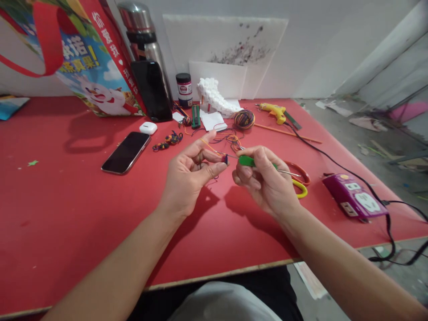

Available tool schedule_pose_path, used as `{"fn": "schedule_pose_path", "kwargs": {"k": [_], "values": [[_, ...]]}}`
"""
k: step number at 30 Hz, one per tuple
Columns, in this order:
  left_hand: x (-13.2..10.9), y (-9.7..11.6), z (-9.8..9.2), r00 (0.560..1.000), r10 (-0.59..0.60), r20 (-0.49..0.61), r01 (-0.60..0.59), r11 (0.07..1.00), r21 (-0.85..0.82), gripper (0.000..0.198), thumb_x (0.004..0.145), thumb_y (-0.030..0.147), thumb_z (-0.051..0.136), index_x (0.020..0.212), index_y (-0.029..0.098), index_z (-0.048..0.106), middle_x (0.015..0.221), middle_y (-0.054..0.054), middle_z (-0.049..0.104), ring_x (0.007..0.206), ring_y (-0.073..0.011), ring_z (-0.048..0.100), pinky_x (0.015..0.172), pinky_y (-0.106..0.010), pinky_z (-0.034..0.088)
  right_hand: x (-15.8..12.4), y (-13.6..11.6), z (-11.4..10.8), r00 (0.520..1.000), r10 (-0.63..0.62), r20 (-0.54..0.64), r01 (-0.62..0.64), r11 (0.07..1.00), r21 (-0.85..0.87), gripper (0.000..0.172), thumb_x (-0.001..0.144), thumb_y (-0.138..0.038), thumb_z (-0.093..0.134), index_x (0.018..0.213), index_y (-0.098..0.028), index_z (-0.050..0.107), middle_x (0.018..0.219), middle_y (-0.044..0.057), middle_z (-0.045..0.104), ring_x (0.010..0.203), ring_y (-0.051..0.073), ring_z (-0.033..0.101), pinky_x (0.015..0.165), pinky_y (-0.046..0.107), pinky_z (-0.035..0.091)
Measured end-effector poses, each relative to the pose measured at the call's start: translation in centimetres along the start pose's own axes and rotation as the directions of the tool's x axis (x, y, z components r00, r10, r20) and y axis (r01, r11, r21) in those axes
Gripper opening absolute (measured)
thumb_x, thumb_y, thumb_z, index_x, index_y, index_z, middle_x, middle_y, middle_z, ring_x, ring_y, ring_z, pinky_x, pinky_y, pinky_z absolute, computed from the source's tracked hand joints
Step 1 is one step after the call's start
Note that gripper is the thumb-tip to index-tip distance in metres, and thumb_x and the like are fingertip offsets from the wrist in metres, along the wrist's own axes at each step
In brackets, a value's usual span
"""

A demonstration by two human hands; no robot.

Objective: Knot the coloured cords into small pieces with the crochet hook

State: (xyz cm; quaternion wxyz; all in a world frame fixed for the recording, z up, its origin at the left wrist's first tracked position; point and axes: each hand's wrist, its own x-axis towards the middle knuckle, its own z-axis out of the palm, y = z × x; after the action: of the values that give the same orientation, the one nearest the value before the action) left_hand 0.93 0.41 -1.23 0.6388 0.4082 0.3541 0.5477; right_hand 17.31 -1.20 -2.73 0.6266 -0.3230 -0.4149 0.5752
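Note:
My left hand [192, 171] pinches a small dark multicoloured yarn piece [224, 158] between thumb and fingers, and a strand of yarn runs over its raised index finger. Closed round a crochet hook with a green grip [246, 161] is my right hand [267, 178]. The hook's thin metal shaft points left and reaches the yarn piece; its tip is too small to make out. Behind the hands, loose yarn leads toward a multicoloured yarn ball [244, 119]. A knotted yarn strip [167, 141] lies to the left on the red table [83, 214].
A phone [126, 152] and white earphone case [148, 128] lie left. Behind stand a bag [100, 84], another phone [152, 91], a flask and a jar [184, 89]. To the right are scissors [301, 189], a yellow glue gun [274, 111] and a purple power block [354, 196] with cables.

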Motion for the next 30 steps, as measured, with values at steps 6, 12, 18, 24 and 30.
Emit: {"fn": "schedule_pose_path", "kwargs": {"k": [6, 12, 18, 24, 30], "values": [[-0.01, 0.11, -0.02, 1.000, -0.003, 0.006, 0.003, 1.000, 0.010, 0.061, 0.063, 0.009, 0.095, 0.121, 0.024, 0.083, 0.081, 0.002, 0.072, 0.069, -0.0089, 0.060, 0.066, -0.020, 0.051, -0.05, -0.16, 0.04, 0.999, 0.035, 0.027, -0.035, 0.999, 0.013, 0.037, 0.085, -0.056, 0.085, 0.092, -0.021, 0.075, 0.059, -0.008, 0.055, 0.043, 0.003, 0.030, 0.052, 0.027, 0.035], [-0.10, 0.23, -0.15, 1.000, 0.001, 0.009, -0.001, 1.000, 0.022, 0.060, 0.063, 0.009, 0.095, 0.120, 0.025, 0.083, 0.082, 0.004, 0.069, 0.066, -0.0067, 0.058, 0.061, -0.017, 0.050, 0.07, -0.06, 0.04, 0.999, 0.034, 0.043, -0.035, 0.999, 0.022, 0.037, 0.086, -0.056, 0.084, 0.092, -0.021, 0.075, 0.060, -0.007, 0.056, 0.042, 0.003, 0.030, 0.050, 0.026, 0.034], [-0.13, 0.27, -0.25, 1.000, -0.006, 0.022, 0.006, 0.999, 0.038, 0.065, 0.067, 0.014, 0.095, 0.129, 0.024, 0.079, 0.082, 0.004, 0.066, 0.066, -0.0076, 0.060, 0.066, -0.020, 0.055, 0.15, 0.19, -0.07, 0.997, 0.044, 0.055, -0.046, 0.998, 0.039, 0.037, 0.090, -0.056, 0.080, 0.097, -0.020, 0.074, 0.062, -0.008, 0.054, 0.043, 0.003, 0.029, 0.052, 0.026, 0.036], [-0.03, 0.46, -0.09, 1.000, 0.013, 0.008, -0.013, 1.000, 0.018, 0.060, 0.066, 0.013, 0.095, 0.123, 0.023, 0.081, 0.080, 0.004, 0.065, 0.065, -0.0069, 0.056, 0.058, -0.017, 0.050, 0.38, 0.03, -0.35, 0.991, 0.109, 0.080, -0.117, 0.988, 0.100, 0.037, 0.090, -0.056, 0.080, 0.097, -0.020, 0.078, 0.062, -0.008, 0.051, 0.043, 0.003, 0.025, 0.052, 0.026, 0.036], [0.00, 0.40, -0.11, 1.000, 0.020, -0.017, -0.020, 0.999, 0.027, 0.060, 0.065, 0.009, 0.093, 0.122, 0.024, 0.082, 0.081, 0.003, 0.065, 0.069, -0.0084, 0.057, 0.060, -0.019, 0.048, 0.35, -0.19, -0.29, 0.987, 0.134, 0.093, -0.144, 0.984, 0.107, 0.037, 0.087, -0.056, 0.083, 0.094, -0.020, 0.077, 0.061, -0.009, 0.049, 0.043, 0.002, 0.023, 0.051, 0.025, 0.034]]}}
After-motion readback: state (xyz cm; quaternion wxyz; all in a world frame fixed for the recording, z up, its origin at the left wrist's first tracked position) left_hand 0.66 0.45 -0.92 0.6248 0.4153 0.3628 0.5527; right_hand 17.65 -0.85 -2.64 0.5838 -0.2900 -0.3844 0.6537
